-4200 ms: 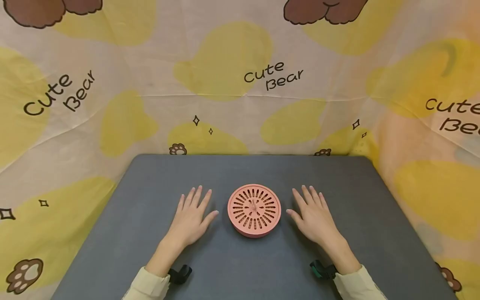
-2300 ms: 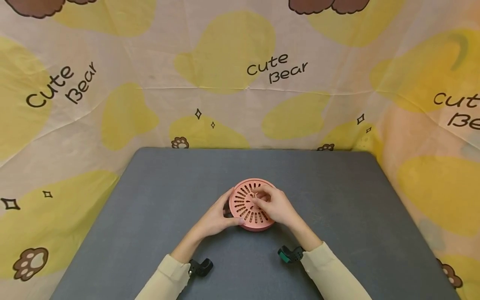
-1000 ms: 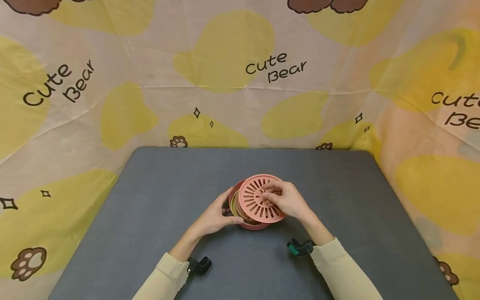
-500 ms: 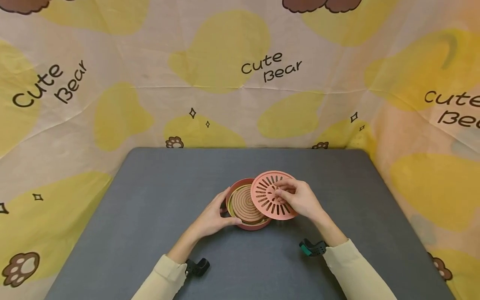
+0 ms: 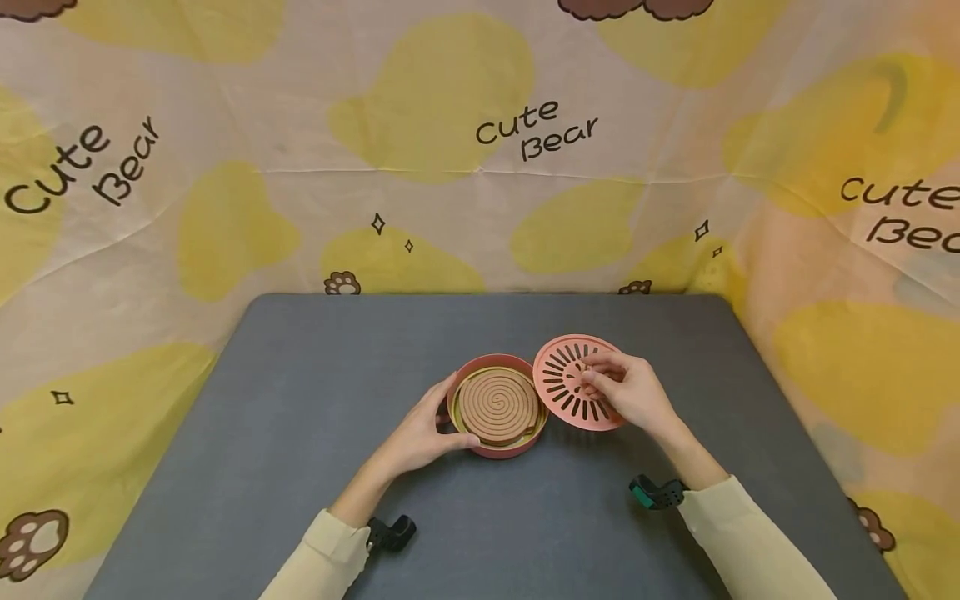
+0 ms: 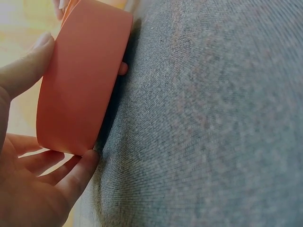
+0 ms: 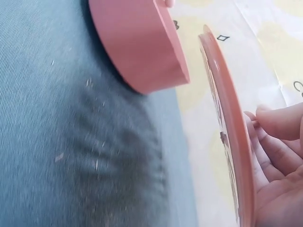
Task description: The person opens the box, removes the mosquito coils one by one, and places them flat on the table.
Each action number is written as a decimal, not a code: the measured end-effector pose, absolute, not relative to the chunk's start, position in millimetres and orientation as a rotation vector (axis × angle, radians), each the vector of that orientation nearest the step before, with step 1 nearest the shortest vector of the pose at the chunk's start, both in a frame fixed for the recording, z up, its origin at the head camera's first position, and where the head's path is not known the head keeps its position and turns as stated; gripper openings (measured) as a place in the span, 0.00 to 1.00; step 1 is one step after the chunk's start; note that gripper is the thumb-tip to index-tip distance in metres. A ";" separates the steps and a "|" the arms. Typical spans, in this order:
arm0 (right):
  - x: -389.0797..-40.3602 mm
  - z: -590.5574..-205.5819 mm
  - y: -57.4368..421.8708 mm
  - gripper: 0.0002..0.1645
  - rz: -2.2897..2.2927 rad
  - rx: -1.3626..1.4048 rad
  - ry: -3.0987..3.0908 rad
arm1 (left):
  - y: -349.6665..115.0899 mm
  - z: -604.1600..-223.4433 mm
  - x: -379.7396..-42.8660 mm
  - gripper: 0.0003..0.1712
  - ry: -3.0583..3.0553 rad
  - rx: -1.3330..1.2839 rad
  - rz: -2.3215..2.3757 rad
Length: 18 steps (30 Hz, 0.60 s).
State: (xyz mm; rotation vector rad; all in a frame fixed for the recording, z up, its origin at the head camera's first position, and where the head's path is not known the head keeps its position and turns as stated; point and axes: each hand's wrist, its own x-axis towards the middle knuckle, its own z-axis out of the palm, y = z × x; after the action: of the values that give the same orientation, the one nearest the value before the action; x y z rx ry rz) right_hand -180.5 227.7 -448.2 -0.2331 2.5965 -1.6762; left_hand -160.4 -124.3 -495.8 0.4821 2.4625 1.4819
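A round pink mosquito coil box (image 5: 501, 452) stands uncovered on the table, with a brown spiral mosquito coil (image 5: 498, 405) lying flat inside it. My left hand (image 5: 420, 433) grips the box's left side, thumb at the near rim. In the left wrist view its fingers (image 6: 78, 175) curl against the box wall (image 6: 85, 75). Between thumb and fingers, my right hand (image 5: 637, 396) pinches the middle of the pink slotted lid (image 5: 567, 377). The right wrist view shows that lid (image 7: 232, 127) raised off the table beside the box, tilted, its slots partly hidden behind the hand in the head view.
A dark grey-blue table (image 5: 300, 358) carries the box. Patterned yellow and white cloth (image 5: 435, 108) with bear prints hangs behind and on both sides. A black wrist camera (image 5: 390, 533) sits on the left wrist, another black and green one (image 5: 656, 493) on the right.
Both hands came in from beside the box. My right hand lifted the lid and carried it rightward, uncovering the coil, while my left hand kept hold of the box.
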 end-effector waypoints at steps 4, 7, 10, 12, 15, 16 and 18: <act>-182.3 -448.6 234.0 0.19 -1.687 -0.236 2.605 | -125.5 -495.9 -159.5 0.63 2.478 0.477 1.471; -183.9 -447.4 239.0 0.19 -1.692 -0.234 2.605 | -125.4 -495.8 -159.4 0.64 2.476 0.476 1.467; -186.2 -448.1 244.8 0.19 -1.687 -0.217 2.612 | -125.0 -495.5 -159.5 0.64 2.475 0.482 1.470; -188.1 -449.3 248.6 0.19 -1.686 -0.197 2.617 | -124.7 -495.2 -159.7 0.64 2.476 0.484 1.466; -191.7 -452.3 254.2 0.19 -1.692 -0.170 2.622 | -124.8 -495.0 -159.7 0.64 2.472 0.485 1.470; -192.9 -453.0 255.7 0.19 -1.693 -0.161 2.625 | -124.8 -494.9 -159.6 0.64 2.469 0.479 1.466; -195.3 -454.1 259.0 0.19 -1.703 -0.135 2.622 | -124.9 -494.6 -159.5 0.64 2.462 0.480 1.470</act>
State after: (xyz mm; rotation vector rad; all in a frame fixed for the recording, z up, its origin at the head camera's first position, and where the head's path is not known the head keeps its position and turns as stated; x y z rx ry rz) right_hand -195.3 259.0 -454.1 -0.1349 2.6221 -1.7029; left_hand -159.5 -124.9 -494.6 0.4795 2.4618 1.4704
